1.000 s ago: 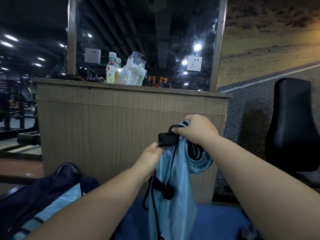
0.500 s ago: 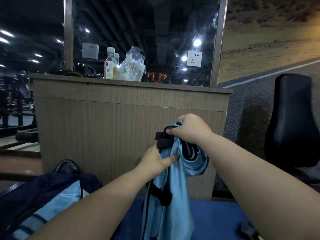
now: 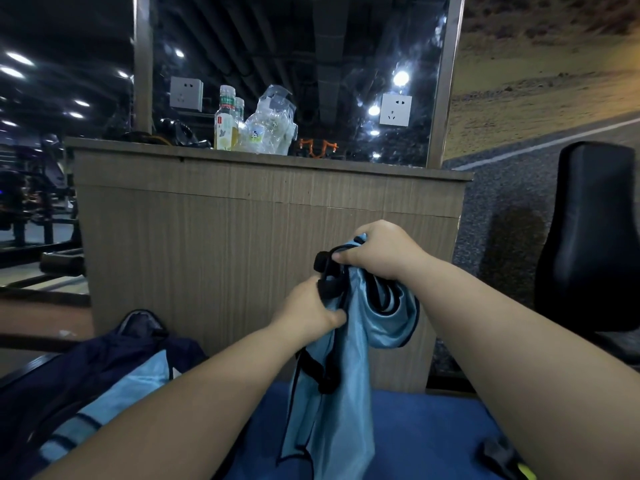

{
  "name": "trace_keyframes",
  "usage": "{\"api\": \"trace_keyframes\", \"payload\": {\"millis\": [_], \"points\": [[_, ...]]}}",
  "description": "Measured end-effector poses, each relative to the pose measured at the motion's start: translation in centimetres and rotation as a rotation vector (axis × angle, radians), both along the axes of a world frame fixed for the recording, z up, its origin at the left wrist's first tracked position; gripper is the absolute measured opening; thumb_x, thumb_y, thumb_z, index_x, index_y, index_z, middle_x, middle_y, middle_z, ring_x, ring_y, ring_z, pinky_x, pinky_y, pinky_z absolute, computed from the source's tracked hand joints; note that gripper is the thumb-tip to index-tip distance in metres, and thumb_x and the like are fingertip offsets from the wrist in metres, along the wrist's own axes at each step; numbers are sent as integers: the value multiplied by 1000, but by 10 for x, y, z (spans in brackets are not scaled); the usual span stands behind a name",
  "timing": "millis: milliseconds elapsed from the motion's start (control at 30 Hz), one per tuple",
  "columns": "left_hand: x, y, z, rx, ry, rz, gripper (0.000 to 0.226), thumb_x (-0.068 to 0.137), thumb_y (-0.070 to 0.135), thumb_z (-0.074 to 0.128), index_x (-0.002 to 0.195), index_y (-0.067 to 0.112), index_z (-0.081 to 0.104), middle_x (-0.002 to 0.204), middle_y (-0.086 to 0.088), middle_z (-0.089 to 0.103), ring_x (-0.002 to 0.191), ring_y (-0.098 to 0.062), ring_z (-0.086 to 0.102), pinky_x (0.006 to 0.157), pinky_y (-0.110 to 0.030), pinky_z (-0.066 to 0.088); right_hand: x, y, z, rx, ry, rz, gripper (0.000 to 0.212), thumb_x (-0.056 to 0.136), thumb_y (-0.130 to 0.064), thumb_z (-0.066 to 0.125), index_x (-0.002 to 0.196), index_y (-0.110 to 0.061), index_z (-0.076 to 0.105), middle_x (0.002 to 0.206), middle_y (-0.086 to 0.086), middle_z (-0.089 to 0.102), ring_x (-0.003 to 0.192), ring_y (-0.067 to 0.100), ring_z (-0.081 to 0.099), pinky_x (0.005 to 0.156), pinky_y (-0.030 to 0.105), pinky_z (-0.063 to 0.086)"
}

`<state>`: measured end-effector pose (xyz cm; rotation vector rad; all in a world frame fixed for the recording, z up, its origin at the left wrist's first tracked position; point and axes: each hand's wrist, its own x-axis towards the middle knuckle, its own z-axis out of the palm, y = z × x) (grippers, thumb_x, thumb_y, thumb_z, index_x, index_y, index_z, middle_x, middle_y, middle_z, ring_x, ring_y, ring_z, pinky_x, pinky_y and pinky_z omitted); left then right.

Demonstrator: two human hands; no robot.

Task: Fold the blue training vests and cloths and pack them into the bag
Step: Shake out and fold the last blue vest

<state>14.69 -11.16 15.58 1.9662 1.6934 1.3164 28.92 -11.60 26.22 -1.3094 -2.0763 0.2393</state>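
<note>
The right hand (image 3: 379,252) is curled round the top of the blue vest (image 3: 334,403) and its black strap (image 3: 327,268). The left hand (image 3: 308,311), just below, grips the same vest. The vest hangs down from both hands over a blue surface (image 3: 422,431). Down and left of the left hand lies the dark bag (image 3: 79,372), a pale blue cloth (image 3: 117,393) showing in it. Beyond the hands stands a wooden desk (image 3: 225,237) carrying bottles (image 3: 225,123). Right of the right hand is a black chair (image 3: 595,237).

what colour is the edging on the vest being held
Black, on a light blue vest; the head view shows it best.
</note>
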Motion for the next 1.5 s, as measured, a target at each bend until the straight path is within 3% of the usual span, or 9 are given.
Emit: {"api": "trace_keyframes", "payload": {"millis": [167,367,633,767,900,1133,1233,1400,1500], "points": [[4,-2,-9,-163,217,49,24,75,41,70,87,24,57,82,7,63,72,-12,60,58,-25,46,3,0,3,0,68,11,45,77,-39,76,88,3,63,72,6,59,66,19,57,61,31,46],[-12,2,-23,-197,260,67,33,86,20,58,118,23,51,93,5,60,82,-14,60,68,-32,54,24,9,5,-59,172,-31,33,77,-35,78,78,-7,61,73,9,58,65,22,55,60,32,43],[-46,4,-30,-405,-233,-211,35,68,8,64,96,28,70,93,-4,71,80,-20,65,68,-30,50,64,31,-21,-192,169,-223,37,80,-36,78,77,-6,57,77,9,62,70,24,61,63,32,45],[-55,4,-39,-575,-211,-361,48,66,9,73,109,28,65,107,-8,72,100,-28,69,88,-46,56,79,49,-46,-236,105,-342,40,78,-39,78,80,-4,59,81,9,64,73,23,62,66,31,48],[-65,8,-55,-697,-281,-493,60,74,-7,68,125,20,54,119,-13,66,108,-30,66,87,-46,56,94,62,-64,-260,113,-431,42,78,-40,78,82,-3,59,79,8,61,73,23,60,57,29,44],[-80,11,-64,-812,-103,-328,55,60,6,57,115,9,62,111,-16,69,98,-30,69,82,-41,57,121,82,-90,-443,14,-463,72,80,-43,75,131,3,53,126,16,61,111,30,60,93,32,50],[-99,12,-58,-858,-20,-261,49,56,11,56,104,7,68,95,-16,68,81,-26,64,66,-30,51,129,82,-103,-545,-36,-449,56,86,-28,72,127,7,57,124,19,63,112,31,61,91,33,50],[-135,26,-52,-943,-228,-228,47,60,6,59,105,-1,66,101,-20,67,90,-32,65,77,-37,53,136,75,-131,-942,-12,-305,27,86,-20,73,96,5,68,90,17,72,78,28,66,87,43,53],[-148,41,-54,-962,76,-90,35,75,10,63,108,-1,65,106,-18,68,89,-29,65,76,-33,55,132,89,-161,-940,-14,-306,46,82,-27,78,113,4,64,110,16,69,93,28,65,90,41,54]]}}
